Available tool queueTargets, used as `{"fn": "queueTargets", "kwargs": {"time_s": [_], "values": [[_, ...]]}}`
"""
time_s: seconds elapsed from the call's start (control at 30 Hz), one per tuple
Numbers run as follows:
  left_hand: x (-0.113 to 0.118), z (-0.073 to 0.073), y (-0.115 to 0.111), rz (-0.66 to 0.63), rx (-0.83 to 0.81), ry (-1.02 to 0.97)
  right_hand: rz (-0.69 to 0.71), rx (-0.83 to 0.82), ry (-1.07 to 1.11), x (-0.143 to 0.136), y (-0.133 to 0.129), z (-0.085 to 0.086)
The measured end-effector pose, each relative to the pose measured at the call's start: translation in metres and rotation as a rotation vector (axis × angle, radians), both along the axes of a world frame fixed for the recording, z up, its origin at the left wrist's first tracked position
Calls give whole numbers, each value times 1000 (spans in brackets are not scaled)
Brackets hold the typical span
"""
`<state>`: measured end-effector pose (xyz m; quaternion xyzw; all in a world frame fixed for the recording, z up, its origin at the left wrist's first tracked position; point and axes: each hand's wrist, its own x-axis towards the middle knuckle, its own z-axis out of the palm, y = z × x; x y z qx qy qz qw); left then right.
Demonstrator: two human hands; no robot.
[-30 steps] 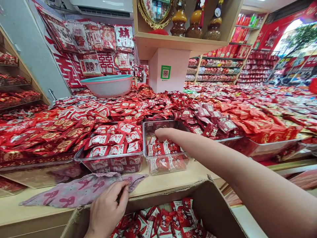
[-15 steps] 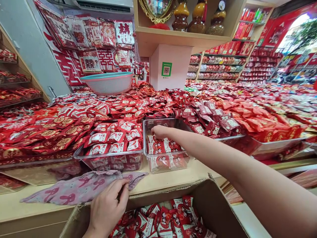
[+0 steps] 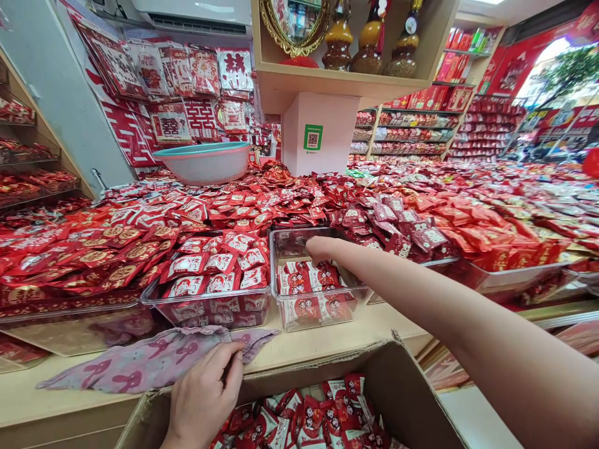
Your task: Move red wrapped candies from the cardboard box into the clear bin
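Right grip (image 3: 319,251) points downward inside the transparent bin (image 3: 290,245); its fingertips are hidden, so whether they are spread or pinching anything cannot be told. Left grip (image 3: 208,386) lies across the far edge of the cardboard box (image 3: 397,380), near its left corner, thumb and forefinger curled close together; whether they pinch anything cannot be told.

The box, open at the top, stands before the surface and holds loose red-and-white packets (image 3: 313,415). The smaller bin, probably stiff, holds packets of similar print (image 3: 294,280), set in rows toward its near end. Each packet should be light, with a slick wrapper and contents that may break under a hard squeeze; a gentle hold across its broad faces, or by a crimped end, is judged safest.

The pale surface (image 3: 374,321) bears the bin, a neighbouring bin (image 3: 206,294) to its left, and broad heaps of red packets (image 3: 496,218) at either side and beyond. Above stands a wooden display cabinet (image 3: 327,78) on a pale pillar (image 3: 322,134). A white-and-teal basin (image 3: 203,164) sits behind the heaps. Beside the left grip lies a crumpled pink-patterned cloth (image 3: 154,362); smallest is the green code card (image 3: 313,137) on the pillar.
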<state>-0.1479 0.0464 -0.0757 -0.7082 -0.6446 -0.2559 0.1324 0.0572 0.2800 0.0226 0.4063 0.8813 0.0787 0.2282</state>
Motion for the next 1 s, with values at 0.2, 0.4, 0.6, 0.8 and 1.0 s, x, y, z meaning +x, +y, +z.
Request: {"fn": "queueTargets", "kwargs": {"time_s": [0.2, 0.4, 0.6, 0.8, 1.0], "values": [[-1, -1, 0, 0, 20, 5, -124, 49, 151, 8, 6, -21], [0, 0, 0, -8, 25, 5, -174, 69, 168, 6, 6, -25], [1, 1, 0, -4, 28, 18, -174, -39, 110, 1, 2, -22], [2, 0, 0, 11, 17, 23, -137, -46, 168, 8, 0, -17], [2, 1, 0, 16, 23, 29, -74, -18, 291, 6, 5, -23]]}}
